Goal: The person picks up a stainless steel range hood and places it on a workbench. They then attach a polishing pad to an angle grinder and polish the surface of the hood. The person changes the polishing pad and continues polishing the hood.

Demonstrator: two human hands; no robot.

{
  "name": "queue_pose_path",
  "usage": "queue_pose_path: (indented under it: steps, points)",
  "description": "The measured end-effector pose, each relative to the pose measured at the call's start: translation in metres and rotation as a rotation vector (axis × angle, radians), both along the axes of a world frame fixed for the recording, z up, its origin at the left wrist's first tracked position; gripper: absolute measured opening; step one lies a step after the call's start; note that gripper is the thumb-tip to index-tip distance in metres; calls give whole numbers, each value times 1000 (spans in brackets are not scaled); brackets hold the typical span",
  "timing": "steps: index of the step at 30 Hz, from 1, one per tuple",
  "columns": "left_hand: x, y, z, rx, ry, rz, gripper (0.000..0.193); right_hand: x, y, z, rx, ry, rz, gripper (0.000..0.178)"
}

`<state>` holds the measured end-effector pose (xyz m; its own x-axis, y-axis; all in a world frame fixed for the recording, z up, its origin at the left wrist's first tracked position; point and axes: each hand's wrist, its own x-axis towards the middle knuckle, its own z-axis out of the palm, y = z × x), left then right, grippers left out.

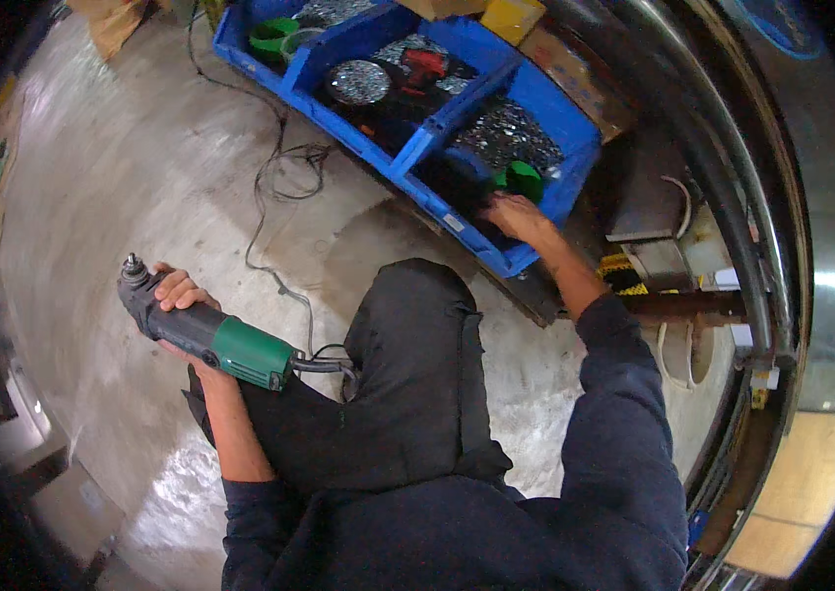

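My left hand (pixel 181 295) is wrapped round a green and black angle grinder (pixel 227 343), held above my left thigh. Its head points to the upper left, with a bare metal spindle and no disc on it. My right hand (pixel 516 215) reaches into the near right compartment of a blue bin (pixel 407 182), and its fingertips are lost in the dark interior. Right beside that hand is a green cup (pixel 523 180). Small dark metal pieces (pixel 508 136) are heaped behind it in the same compartment.
The bin's middle compartment holds a round dish of small shiny parts (pixel 358 83) and a red object (pixel 424 67). A black cable (pixel 258 222) runs across the concrete floor, coiled near the bin. Curved metal pieces (pixel 681 353) and a long rail (pixel 782 295) stand at the right.
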<state>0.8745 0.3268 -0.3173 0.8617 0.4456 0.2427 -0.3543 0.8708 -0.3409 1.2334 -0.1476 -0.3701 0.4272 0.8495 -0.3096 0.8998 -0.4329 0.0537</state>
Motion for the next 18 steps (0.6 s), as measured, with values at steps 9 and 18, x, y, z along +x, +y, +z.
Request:
queue_pose_path:
  steps: [9, 18]
  points:
    - [-16, -13, 90, 380, 936, 245, 85, -55, 42, 99, 79, -234, -536, 29]
    - [6, -99, 292, -244, 787, 40, 80, -189, 130, 331, 919, 615, -893, 42]
